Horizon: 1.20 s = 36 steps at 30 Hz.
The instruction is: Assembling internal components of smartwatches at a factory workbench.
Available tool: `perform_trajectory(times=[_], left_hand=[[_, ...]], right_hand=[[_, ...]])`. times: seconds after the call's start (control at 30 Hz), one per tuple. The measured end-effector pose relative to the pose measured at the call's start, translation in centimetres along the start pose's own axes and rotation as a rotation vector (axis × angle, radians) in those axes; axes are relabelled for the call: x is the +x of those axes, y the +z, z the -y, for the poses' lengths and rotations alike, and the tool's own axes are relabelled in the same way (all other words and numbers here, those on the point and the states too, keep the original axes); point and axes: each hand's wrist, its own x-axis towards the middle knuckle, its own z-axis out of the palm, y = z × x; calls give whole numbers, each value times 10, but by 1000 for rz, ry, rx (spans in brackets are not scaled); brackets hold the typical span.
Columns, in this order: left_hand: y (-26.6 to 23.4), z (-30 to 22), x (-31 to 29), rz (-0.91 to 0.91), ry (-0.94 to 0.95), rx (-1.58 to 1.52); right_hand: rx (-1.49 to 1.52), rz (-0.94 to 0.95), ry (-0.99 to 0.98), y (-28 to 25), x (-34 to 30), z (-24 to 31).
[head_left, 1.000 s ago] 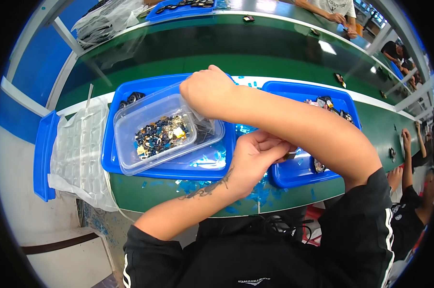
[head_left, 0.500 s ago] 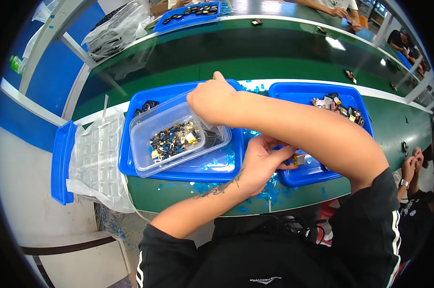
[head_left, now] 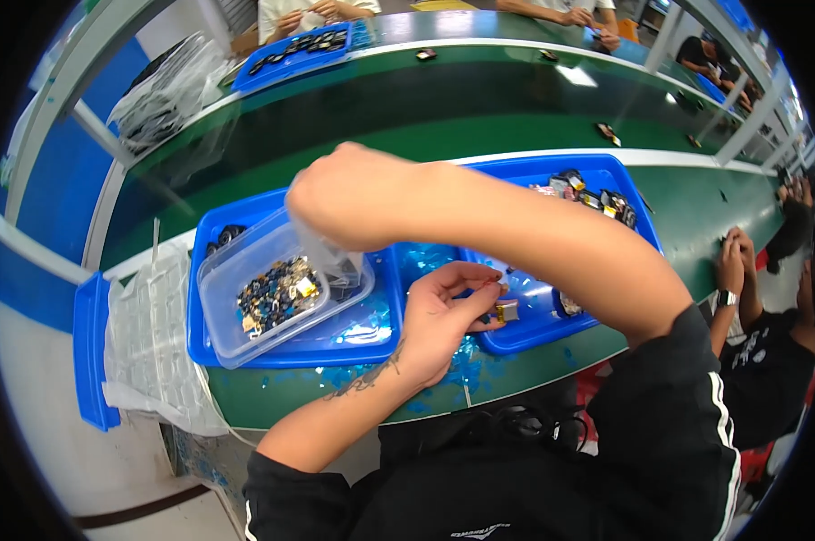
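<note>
My left hand (head_left: 448, 311) is closed, with thumb and fingers pinched on a small silver battery (head_left: 507, 311) with yellow tape. A bit of red shows near its fingertips. My right forearm reaches across above it, and my right hand (head_left: 349, 198) is curled like a fist over the far right edge of a clear plastic container (head_left: 216, 311). Its fingers are turned from view, so what they grip is hidden. Small dark, gold and white parts (head_left: 276, 293) lie heaped in the container, which rests tilted on a blue tray (head_left: 362, 347).
A second blue tray (head_left: 515, 338) at right holds small electronic pieces (head_left: 597, 200). Blue film scraps litter the green table. White moulded plastic trays (head_left: 150, 334) stand at left. Beyond runs a green conveyor belt (head_left: 479, 99) with scattered devices. Other people work across it and at right.
The whole view has shifted, so trays and container appear farther left and lower. My right hand has lifted slightly above the container. My left hand still pinches the battery.
</note>
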Motion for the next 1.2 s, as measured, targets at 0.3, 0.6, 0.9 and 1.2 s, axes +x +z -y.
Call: perform_trajectory(times=[0.3,0.6,0.9,1.2], left_hand=[[0,-2,6,13,5,11],[1,0,6,20,-9,-13],[-3,-10,2,-93,220,-134],[7,-5,-2,-88,180,-98]], right_hand=[[406,-42,160,3,-12,-18],[844,-367,203,-8,-44,-25],[1318,-731,432,32,-142,6],[1082,-1066,574,99,-172,60]])
